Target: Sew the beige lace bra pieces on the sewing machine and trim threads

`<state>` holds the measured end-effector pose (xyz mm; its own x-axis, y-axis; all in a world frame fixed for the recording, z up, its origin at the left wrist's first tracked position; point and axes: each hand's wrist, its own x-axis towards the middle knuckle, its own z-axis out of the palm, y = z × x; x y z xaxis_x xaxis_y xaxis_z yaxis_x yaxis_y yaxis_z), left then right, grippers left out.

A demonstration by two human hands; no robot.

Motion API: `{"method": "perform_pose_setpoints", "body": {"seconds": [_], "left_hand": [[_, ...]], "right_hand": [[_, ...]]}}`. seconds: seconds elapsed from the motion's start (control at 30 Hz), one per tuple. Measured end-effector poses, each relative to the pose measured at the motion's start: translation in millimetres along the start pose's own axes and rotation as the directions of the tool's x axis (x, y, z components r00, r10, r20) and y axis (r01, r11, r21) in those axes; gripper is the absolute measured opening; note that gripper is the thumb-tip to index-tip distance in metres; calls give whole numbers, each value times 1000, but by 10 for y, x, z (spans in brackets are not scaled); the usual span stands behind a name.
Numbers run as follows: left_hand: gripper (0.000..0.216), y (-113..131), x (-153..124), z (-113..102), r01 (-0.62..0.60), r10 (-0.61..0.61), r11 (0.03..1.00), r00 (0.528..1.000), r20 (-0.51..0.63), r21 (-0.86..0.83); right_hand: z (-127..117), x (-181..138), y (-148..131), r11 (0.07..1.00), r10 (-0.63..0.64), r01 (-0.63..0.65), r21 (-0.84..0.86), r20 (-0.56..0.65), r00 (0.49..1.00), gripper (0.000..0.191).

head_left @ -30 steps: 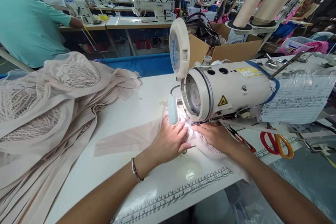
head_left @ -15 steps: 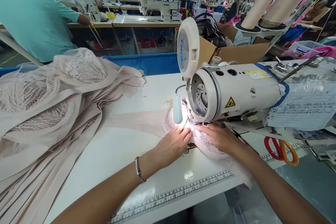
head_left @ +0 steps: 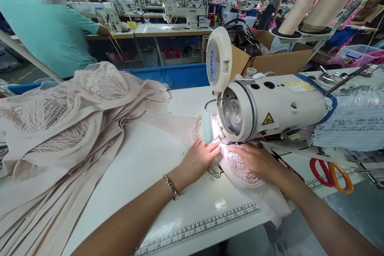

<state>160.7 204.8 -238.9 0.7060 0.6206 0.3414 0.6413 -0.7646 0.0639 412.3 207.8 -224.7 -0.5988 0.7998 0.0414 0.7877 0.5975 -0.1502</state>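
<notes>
A pale pink lace bra piece [head_left: 241,168] lies under the lit needle area of a white sewing machine [head_left: 288,106]. My left hand [head_left: 201,159] grips the cloth just left of the needle, its fingers pressed together. From the right, my right hand [head_left: 255,160] holds the lace close to the machine, its fingertips pointing at the needle. Sheer fabric from the same piece trails leftward over the table and off its front edge. A small pale blue lamp [head_left: 207,127] hangs beside the needle, whose tip I cannot make out.
Many similar lace pieces [head_left: 99,108] are heaped on the left. Red and orange scissors [head_left: 331,174] lie at the right, near handwritten papers [head_left: 351,124]. A ruler strip [head_left: 204,224] runs along the front edge. Behind stand a cardboard box [head_left: 282,62] and a person in turquoise [head_left: 51,32].
The whole view has shifted, with things appearing slightly lower and to the right. Inside the open machine head, the round part now looks blurred. Both hands stay on the lace.
</notes>
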Motion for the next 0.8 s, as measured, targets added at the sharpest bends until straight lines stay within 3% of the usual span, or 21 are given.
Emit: {"method": "perform_pose_setpoints", "body": {"seconds": [0.2,0.33,0.47,0.57,0.7,0.8], "left_hand": [[42,-45,9,41,34,-35,999,999,-16,-14],[43,-57,8,55,23,-23,1000,999,-45,7],[34,50,19,12,8,0,996,996,-89,85],[16,249,36,-59,19,-19,1000,1000,3,21],[46,501,43,-87,68,-77,994,993,95,88],[40,571,31,-29,69,-87,982,991,101,175]], "right_hand": [[-132,13,-81,997,71,-72,11,82,994,55],[-149,27,-89,991,131,-133,32,64,989,36],[-93,80,-126,950,302,-304,66,41,952,21],[12,133,-145,922,387,-385,50,-37,922,20],[151,170,-91,929,369,-370,-6,-64,927,24],[181,159,-5,939,341,-345,-18,-104,934,15]]}}
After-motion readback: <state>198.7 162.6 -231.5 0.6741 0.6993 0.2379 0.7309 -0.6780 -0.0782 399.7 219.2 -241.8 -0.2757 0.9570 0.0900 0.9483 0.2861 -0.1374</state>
